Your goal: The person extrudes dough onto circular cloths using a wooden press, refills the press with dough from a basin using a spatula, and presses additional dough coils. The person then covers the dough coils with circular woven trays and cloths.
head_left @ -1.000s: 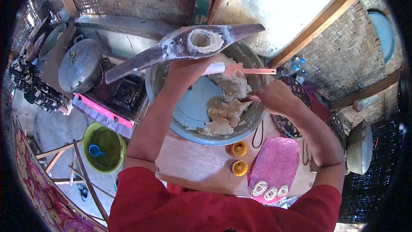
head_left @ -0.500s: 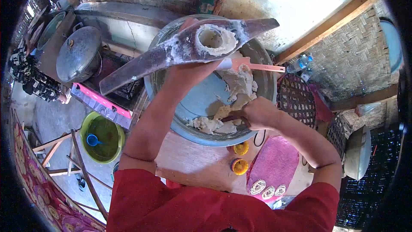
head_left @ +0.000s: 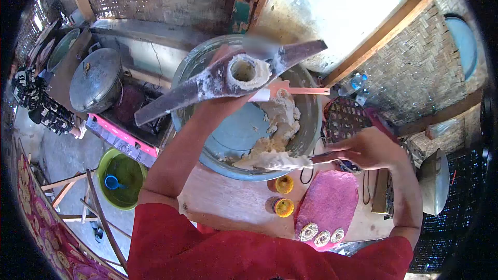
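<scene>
My left hand (head_left: 228, 105) is wrapped around a dark two-handled press (head_left: 207, 84) dusted with white, its round cup facing me above a large blue tub (head_left: 233, 129). The cup's rim is coated with pale dough. In my right hand (head_left: 371, 149), closed at the tub's right side, is a dark-handled utensil (head_left: 327, 157); thick dough hides its far end. More dough (head_left: 282, 116) lies along the tub's right side and front. A spatula with a salmon-pink handle (head_left: 311, 91) rests across the right rim, beyond my right hand.
Two yellow-topped jars (head_left: 284, 207) stand before the tub. Several noodle-like coils (head_left: 308, 232) lie on a pink mat (head_left: 332, 197). At left are a lidded pot (head_left: 96, 80), a green basin (head_left: 111, 197) of water and another person's patterned sleeve (head_left: 52, 105). A dark woven basket (head_left: 345, 116) is at right.
My right hand has come out of the dough and moved right, lifting the dough-loaded utensil to the tub's front rim. My left hand still holds the press over the tub.
</scene>
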